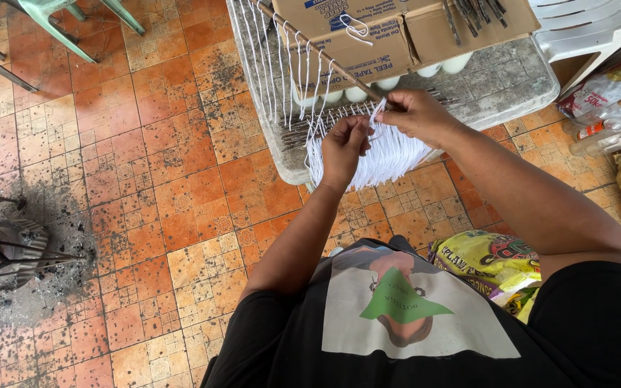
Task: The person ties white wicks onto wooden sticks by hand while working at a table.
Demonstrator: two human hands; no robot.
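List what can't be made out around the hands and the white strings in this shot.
- Head view: the left hand has its fingertips folded around a white string, so the grip or any knot is hidden.
- The right hand covers the stick where it pinches it.
- The white round things sit mostly under the cardboard box; their kind is unclear.
- The box is cut off by the top edge.

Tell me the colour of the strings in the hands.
White strings, clearest in the head view.
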